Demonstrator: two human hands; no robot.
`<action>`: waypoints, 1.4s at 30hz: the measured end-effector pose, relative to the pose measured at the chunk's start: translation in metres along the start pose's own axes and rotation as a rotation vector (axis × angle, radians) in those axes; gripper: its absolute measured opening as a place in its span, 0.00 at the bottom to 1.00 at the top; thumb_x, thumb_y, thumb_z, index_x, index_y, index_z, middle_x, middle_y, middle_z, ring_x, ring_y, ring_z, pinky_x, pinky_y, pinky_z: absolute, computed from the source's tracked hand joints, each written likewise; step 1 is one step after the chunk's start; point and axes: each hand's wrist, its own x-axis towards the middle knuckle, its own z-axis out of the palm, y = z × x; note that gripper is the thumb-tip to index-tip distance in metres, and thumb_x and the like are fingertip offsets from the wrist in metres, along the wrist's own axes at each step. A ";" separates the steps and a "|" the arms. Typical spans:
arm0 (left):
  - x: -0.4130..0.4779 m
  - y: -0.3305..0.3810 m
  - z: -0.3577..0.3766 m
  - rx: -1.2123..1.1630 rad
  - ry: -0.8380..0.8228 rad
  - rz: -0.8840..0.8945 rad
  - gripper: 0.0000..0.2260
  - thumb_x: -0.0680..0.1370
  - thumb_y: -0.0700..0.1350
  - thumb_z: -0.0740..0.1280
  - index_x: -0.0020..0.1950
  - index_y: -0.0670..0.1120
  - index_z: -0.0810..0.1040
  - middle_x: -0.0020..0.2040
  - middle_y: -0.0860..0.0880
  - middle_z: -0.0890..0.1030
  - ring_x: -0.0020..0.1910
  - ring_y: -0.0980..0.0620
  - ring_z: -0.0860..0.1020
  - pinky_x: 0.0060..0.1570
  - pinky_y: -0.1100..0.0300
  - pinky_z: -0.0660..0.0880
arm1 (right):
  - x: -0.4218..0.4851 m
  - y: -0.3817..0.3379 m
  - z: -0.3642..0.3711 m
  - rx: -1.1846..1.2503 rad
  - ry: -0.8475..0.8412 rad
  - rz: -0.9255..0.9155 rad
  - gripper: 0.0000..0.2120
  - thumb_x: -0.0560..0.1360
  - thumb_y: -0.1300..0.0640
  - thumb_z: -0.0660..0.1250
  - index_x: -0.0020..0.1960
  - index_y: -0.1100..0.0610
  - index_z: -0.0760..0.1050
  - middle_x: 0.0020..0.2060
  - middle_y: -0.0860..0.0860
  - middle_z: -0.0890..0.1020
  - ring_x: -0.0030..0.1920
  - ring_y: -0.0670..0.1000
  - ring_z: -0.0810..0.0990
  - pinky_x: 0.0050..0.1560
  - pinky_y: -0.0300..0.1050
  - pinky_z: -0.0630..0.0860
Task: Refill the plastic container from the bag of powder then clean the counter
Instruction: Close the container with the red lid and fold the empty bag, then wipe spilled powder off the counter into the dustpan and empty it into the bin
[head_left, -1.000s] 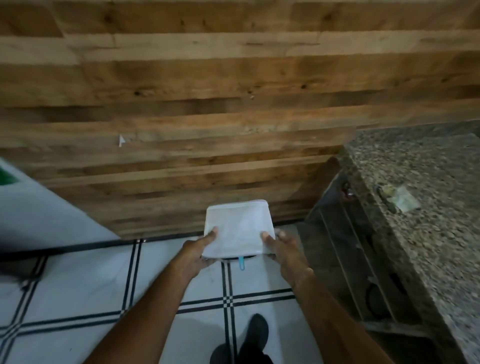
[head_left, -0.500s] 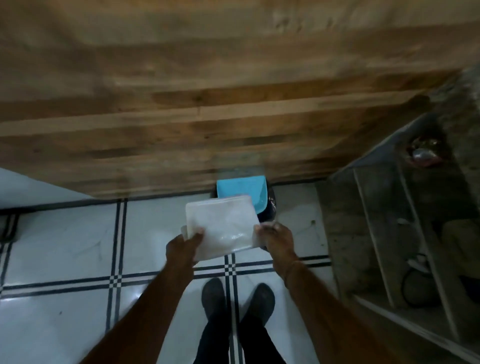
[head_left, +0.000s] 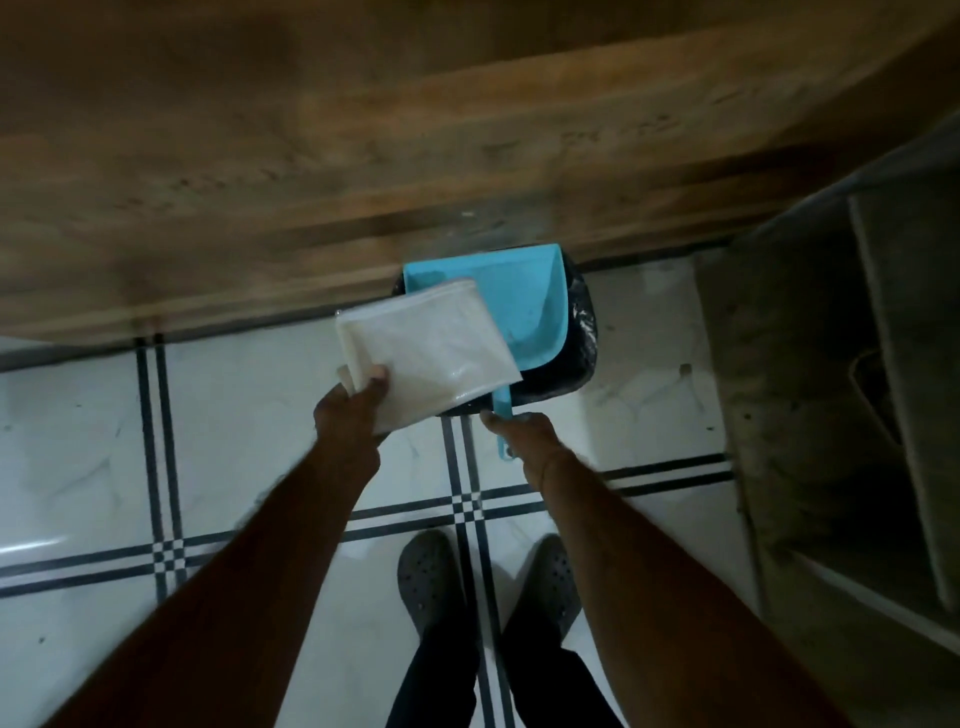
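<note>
My left hand (head_left: 353, 410) pinches the near corner of a flattened, empty-looking white plastic bag (head_left: 431, 348), holding it tilted over the left part of a black-lined bin (head_left: 583, 343) on the floor. A blue dustpan (head_left: 519, 296) lies across the top of that bin, its handle pointing towards me. My right hand (head_left: 524, 431) has left the bag and closes around the dustpan handle. The plastic container and the counter are out of view.
A wooden plank wall (head_left: 363, 156) rises right behind the bin. Grey concrete shelving (head_left: 831, 364) stands at the right. The floor is white tile with dark lines (head_left: 156, 467). My two dark shoes (head_left: 431, 571) stand just before the bin.
The view has tipped down towards the bin. My right hand let go of the bag and moved to the dustpan handle. The bag swung left, held by my left hand alone.
</note>
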 end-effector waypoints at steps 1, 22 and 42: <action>0.004 -0.001 0.001 -0.010 -0.007 -0.005 0.14 0.78 0.46 0.74 0.61 0.44 0.76 0.53 0.47 0.81 0.50 0.47 0.81 0.43 0.53 0.81 | 0.001 0.000 0.002 0.008 0.004 -0.035 0.26 0.76 0.47 0.75 0.64 0.66 0.78 0.55 0.61 0.84 0.53 0.57 0.82 0.55 0.51 0.79; 0.003 0.002 0.088 0.257 0.113 0.139 0.15 0.78 0.47 0.75 0.60 0.41 0.80 0.54 0.44 0.84 0.52 0.42 0.83 0.49 0.53 0.80 | -0.111 0.074 -0.122 0.429 0.365 -0.188 0.10 0.82 0.55 0.68 0.48 0.62 0.78 0.31 0.53 0.73 0.31 0.48 0.70 0.29 0.35 0.71; -0.171 0.048 0.087 1.393 -0.317 0.720 0.27 0.76 0.61 0.69 0.72 0.51 0.75 0.63 0.46 0.83 0.62 0.44 0.81 0.58 0.46 0.80 | -0.264 0.066 -0.144 0.622 0.304 -0.156 0.02 0.82 0.66 0.66 0.54 0.64 0.77 0.36 0.58 0.72 0.33 0.52 0.71 0.28 0.32 0.75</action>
